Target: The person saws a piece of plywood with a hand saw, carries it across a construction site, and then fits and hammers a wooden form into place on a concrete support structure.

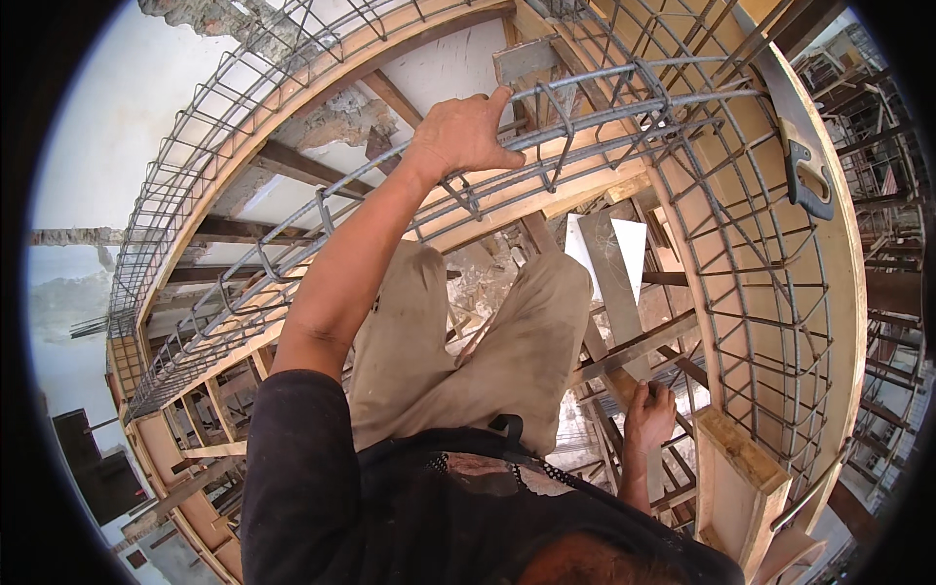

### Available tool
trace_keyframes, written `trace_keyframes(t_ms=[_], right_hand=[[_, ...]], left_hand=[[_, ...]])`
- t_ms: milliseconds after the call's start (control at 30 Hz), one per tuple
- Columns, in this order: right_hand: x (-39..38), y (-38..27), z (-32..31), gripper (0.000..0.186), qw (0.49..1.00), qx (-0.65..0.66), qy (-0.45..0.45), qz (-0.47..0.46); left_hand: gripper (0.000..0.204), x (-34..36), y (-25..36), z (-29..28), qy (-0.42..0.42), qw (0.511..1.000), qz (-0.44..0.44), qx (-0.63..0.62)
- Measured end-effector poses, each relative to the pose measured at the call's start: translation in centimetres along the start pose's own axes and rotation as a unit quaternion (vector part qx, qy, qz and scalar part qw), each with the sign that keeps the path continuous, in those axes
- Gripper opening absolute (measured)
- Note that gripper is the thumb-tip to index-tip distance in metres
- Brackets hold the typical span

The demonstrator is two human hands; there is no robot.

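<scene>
My left hand [466, 135] reaches forward over a rebar cage [585, 119] and grips its bars, with thumb and forefinger spread to either side of them. This cage of long bars and square stirrups slants across the view above the wooden formwork. Lower right, my right hand [650, 417] hangs beside a narrow timber board [621, 388] with its fingers curled; whatever they may hold is hidden. A handsaw [807, 182] with a dark handle hangs at the plywood side of the right-hand formwork.
Another rebar cage [756, 283] runs down the right-hand plywood form [846, 292]. A curved cage [185, 175] follows the left formwork. Beneath my legs are crossing timbers, a white sheet [629, 249] and debris. A wooden form end [746, 453] stands near my right arm.
</scene>
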State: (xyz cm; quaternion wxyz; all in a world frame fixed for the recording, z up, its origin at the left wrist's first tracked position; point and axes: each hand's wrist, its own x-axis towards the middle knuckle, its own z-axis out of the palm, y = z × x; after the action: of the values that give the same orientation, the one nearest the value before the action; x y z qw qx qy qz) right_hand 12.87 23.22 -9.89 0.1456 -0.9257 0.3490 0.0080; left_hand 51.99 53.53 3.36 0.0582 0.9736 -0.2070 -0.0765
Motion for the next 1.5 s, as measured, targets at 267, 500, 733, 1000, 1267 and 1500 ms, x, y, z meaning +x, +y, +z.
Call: trace_keyframes(t_ms=[267,500,733,1000,1267,1500], right_hand=[[0.0,-0.1,-0.1,0.031,1.0,-0.015,-0.016,0.007],[0.1,-1.2,-0.2,0.03,0.998,-0.026,-0.008,0.059],[0.2,-1.8,0.1,0.03,0.994,-0.043,0.017,0.103],[1.2,-2.9,-0.5,0.028,0.975,-0.058,-0.004,0.214],[0.7,-2.0,0.2,0.03,0.975,-0.061,0.01,0.214],[0.7,-1.5,0.5,0.038,0.97,-0.076,0.031,0.229]], left_hand=[[0.083,-0.2,0.5,-0.4,-0.014,1.0,-0.016,0.006],[0.091,0.5,-0.1,-0.2,-0.023,1.0,-0.005,0.015],[0.097,0.8,-0.4,-0.9,-0.056,0.998,0.021,0.011],[0.11,1.7,-2.0,-0.3,-0.058,0.993,0.094,-0.047],[0.105,1.9,-2.1,-0.6,-0.08,0.989,0.105,-0.071],[0.098,1.7,-2.2,-0.2,-0.062,0.989,0.124,-0.055]])
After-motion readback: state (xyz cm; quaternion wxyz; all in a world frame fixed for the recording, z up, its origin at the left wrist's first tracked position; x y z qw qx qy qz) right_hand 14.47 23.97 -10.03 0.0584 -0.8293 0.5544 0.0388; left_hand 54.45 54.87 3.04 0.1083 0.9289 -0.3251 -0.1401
